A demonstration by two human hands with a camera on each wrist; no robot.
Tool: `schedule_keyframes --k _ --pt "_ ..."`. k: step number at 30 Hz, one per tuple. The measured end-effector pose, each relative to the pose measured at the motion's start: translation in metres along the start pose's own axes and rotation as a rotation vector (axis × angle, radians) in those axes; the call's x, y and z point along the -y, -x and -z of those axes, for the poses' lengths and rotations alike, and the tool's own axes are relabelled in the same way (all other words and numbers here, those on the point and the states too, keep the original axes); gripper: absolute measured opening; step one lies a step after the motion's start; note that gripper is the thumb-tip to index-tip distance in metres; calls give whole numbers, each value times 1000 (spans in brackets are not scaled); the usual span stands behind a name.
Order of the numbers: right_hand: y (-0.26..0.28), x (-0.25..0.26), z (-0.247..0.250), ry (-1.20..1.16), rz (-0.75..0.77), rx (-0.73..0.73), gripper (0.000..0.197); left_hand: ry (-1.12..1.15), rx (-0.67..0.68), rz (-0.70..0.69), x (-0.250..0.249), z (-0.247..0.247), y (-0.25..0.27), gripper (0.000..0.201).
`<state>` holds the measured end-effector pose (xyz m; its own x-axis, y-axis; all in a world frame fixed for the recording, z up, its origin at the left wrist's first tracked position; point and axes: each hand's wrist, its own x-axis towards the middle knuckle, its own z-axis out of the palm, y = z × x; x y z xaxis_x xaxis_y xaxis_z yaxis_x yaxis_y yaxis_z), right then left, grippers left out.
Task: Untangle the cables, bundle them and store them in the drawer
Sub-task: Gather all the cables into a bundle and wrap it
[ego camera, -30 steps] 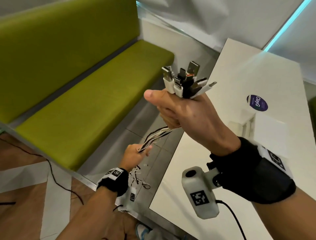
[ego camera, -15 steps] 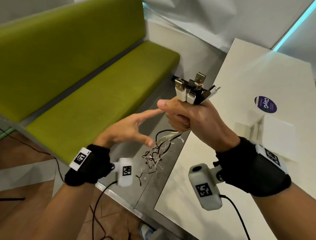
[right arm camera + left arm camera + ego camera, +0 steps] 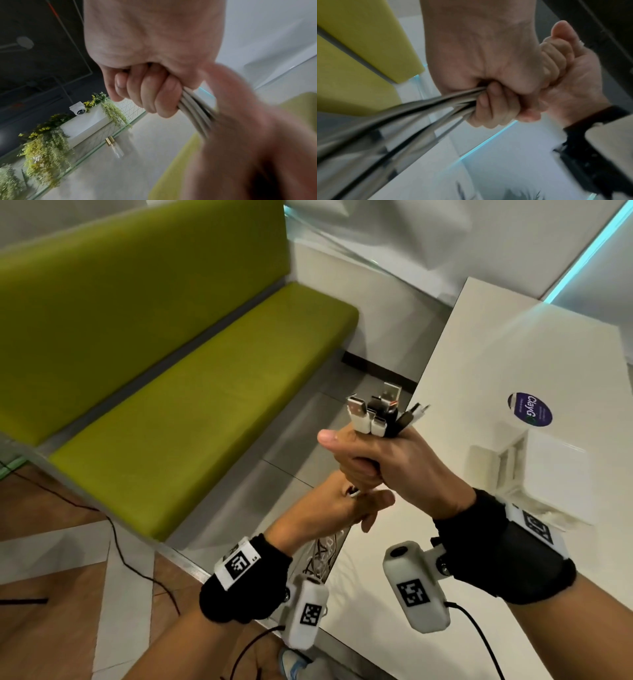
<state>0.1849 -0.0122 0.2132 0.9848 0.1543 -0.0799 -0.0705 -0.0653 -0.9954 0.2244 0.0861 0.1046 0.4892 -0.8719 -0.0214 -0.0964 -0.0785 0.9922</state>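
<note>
Cables (image 3: 380, 419): one lot, mixed white and black, gathered by their plug ends into a single sheaf held in the air off the near-left edge of the tabletop (image 3: 513, 354).

Nearest item: loose tails (image 3: 318, 556), hanging in a muddle below the hands at about 6 o'clock from the sheaf, partly hidden by the left wrist. Not coiled, not tied; whether knots remain there cannot be told.

Left hand (image 3: 346, 505): directly under the right, fingers curled round the cable run just below the other fist. The left wrist view shows the strands (image 3: 419, 108) leaving this grip as a taut, blurred fan.

Right hand (image 3: 383, 463): fist clamped on the sheaf, thumb out toward 9 o'clock, plugs standing upright out of its top at 12 o'clock. The right wrist view shows the cables (image 3: 193, 106) passing out beneath the curled fingers.

Beyond, at 10 o'clock: green bench (image 3: 205, 412). At 2 o'clock: white tabletop bearing a round dark sticker (image 3: 530, 409).

Status, as judged: ends collected and aligned, which counts as the sorting largely done. Outstanding: straightening the tails, winding the lot into a bundle, storage. No drawer is identifiable in any view.
</note>
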Motion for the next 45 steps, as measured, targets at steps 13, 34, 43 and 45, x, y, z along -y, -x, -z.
schedule_keyframes --k 13,34,43,45 --pt "2 21 5 -99 105 42 50 -143 -519 172 135 8 13 58" --pt "5 27 -3 108 139 67 51 -12 79 -39 -31 62 16 75" --pt "11 19 11 286 96 -125 55 -135 -98 -8 -38 3 -6 38" --pt "7 14 9 329 94 -226 55 -218 -282 -27 -30 -1 -8 41"
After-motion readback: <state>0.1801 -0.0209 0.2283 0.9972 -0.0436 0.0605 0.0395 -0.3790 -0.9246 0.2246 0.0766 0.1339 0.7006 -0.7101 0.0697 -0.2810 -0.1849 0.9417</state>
